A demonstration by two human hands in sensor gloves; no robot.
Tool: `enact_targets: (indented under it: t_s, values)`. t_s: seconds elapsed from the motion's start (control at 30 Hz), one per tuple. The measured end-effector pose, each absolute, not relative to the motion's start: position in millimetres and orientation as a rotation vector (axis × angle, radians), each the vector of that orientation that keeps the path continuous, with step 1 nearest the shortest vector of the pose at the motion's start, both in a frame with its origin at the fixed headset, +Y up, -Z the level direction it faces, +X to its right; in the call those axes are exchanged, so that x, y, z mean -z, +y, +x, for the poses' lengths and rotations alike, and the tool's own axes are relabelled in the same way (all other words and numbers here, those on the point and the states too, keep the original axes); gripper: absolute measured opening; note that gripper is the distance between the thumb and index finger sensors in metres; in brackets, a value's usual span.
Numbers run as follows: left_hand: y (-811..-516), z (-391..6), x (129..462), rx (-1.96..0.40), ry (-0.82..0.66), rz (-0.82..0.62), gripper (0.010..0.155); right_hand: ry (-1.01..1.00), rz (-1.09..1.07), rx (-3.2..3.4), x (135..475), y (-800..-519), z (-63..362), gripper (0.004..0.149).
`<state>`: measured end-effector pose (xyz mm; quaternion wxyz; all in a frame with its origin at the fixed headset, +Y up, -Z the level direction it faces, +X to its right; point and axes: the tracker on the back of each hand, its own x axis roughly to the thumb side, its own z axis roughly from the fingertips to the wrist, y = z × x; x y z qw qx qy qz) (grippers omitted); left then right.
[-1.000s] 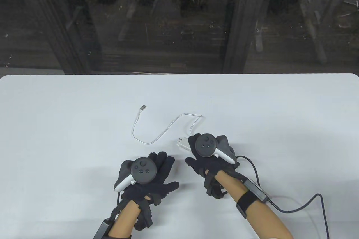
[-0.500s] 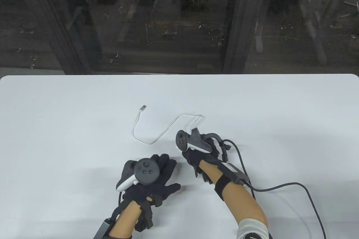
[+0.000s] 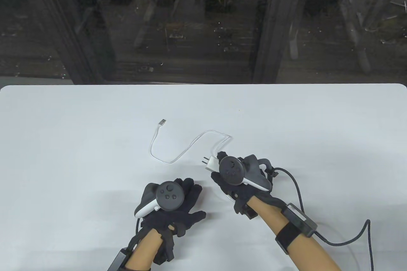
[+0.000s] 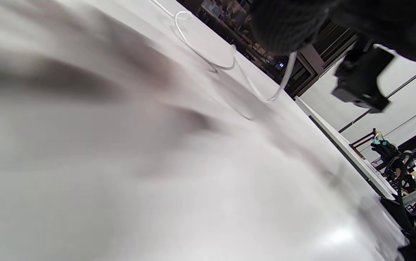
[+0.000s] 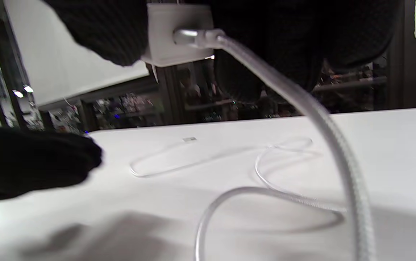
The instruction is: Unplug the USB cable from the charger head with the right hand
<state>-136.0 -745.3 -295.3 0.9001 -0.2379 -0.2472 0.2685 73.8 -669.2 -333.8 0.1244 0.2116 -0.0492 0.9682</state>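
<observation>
The right hand point(image 3: 237, 182) holds the small white plastic charger head point(image 5: 177, 34) lifted off the white table point(image 3: 79, 131), fingers point(image 5: 103, 32) clamped on its body, probably to steady it for unplugging the thin white braided USB cable point(image 5: 302, 105), which is plugged in. The left hand point(image 3: 171, 207) rests flat, fingers spread. Dark glass panels stand behind.

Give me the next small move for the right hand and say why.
Probably pinch the cable at its plug and pull it straight out: it is plugged into the charger head, which the right hand holds off the table.
</observation>
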Motion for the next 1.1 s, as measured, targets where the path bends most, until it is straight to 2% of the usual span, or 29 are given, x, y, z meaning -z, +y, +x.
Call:
enact_targets:
  t_s: [0.2,0.4,0.47,0.5,0.6,0.77,1.1]
  values:
    - [-747.0,-135.6,293.7,-0.557,-0.500,-0.497,0.082,-0.320,0.650,-2.779,293.6,-681.1,90.4,0.073]
    - [-749.0,-140.3,294.3,-0.579,-0.474,-0.483,0.083,-0.225,0.597,-2.646,285.6,-725.6,93.4,0.073]
    - [-750.4,-140.8,294.7,-0.584,-0.469,-0.493,0.083,-0.067,0.619,-2.667,287.4,-734.9,94.3,0.073]
    - [-750.6,-140.9,294.9,-0.585,-0.471,-0.493,0.083,-0.080,0.625,-2.662,287.4,-737.1,96.0,0.073]
    - [-750.3,-139.2,294.9,-0.618,-0.490,-0.457,0.083,-0.052,0.643,-2.620,288.5,-740.1,100.4,0.073]
    - [-748.8,-138.7,295.1,-0.868,-0.533,-0.347,0.081,-0.043,0.649,-2.528,286.2,-738.9,102.0,0.073]
    - [-761.1,-129.9,297.3,-1.145,-0.572,-0.399,0.081,-0.021,0.656,-2.301,287.2,-738.0,106.3,0.073]
